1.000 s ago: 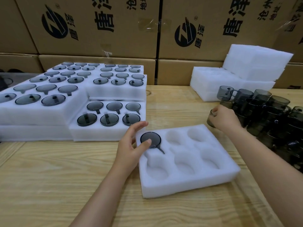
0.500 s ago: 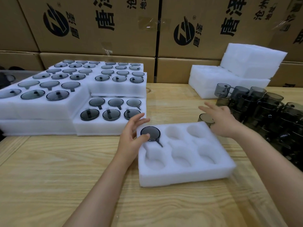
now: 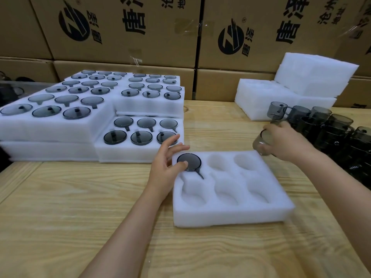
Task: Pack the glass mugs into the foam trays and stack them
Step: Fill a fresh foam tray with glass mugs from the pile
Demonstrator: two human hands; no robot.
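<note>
Right hand [image 3: 285, 142] curled round a smoky mug [image 3: 261, 144] at the open tray's [image 3: 230, 215] far-right corner, empty pockets just leftward and nearer; left hand [image 3: 166, 167], fingers spread, thumb on the seated mug [image 3: 189, 162] far-left.

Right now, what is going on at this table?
A person is packing a white six-pocket foam tray on the wooden table. The left hand rests its thumb on a smoky grey glass mug seated in the far-left pocket; the other five pockets are empty. The right hand has its fingers round a second grey mug beside the loose cluster of mugs. Filled foam trays are stacked at the left.
</note>
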